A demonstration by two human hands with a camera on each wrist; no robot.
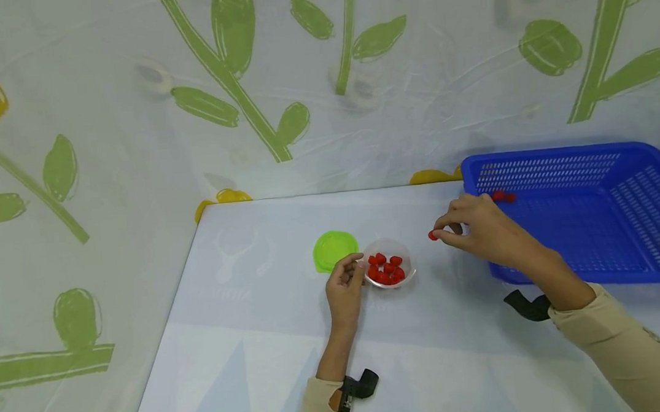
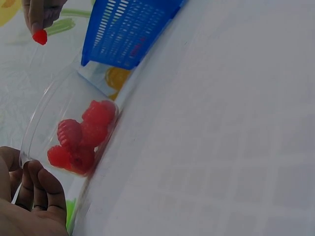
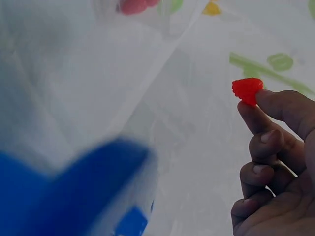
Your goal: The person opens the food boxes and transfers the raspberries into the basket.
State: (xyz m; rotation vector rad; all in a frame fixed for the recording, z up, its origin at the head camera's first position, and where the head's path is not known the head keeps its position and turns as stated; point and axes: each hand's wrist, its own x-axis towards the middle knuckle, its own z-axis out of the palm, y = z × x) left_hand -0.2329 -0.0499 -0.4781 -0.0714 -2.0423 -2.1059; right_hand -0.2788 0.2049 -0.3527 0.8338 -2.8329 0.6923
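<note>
Right hand (image 1: 483, 227): pinching one red berry between thumb and a finger, other fingers bent in.
Pinched berry (image 3: 247, 90): at the right fingertips, up off the white table (image 1: 243, 246), over the space between the cup and the basket, touching neither.
Left hand (image 1: 344, 288): holding the clear cup by its edge, on the side away from the right hand.
Clear cup (image 1: 388, 246): upright on the table, just right of the left fingers and left of the right-hand pinch.
Cup berries (image 2: 93, 132): red and bumpy, in a heap at the bottom, close to the left fingers.
Green lid (image 1: 334, 250): flat on the table, just past the left fingers, beside the cup.
Blue basket (image 1: 563, 232): big, with lots of little holes, to the right of the pinch, partly under the right arm.
Basket berries (image 1: 498, 195): red, just past the right knuckles.
Cloth wall (image 1: 114, 68): past both hands, pale with green leaves.
</note>
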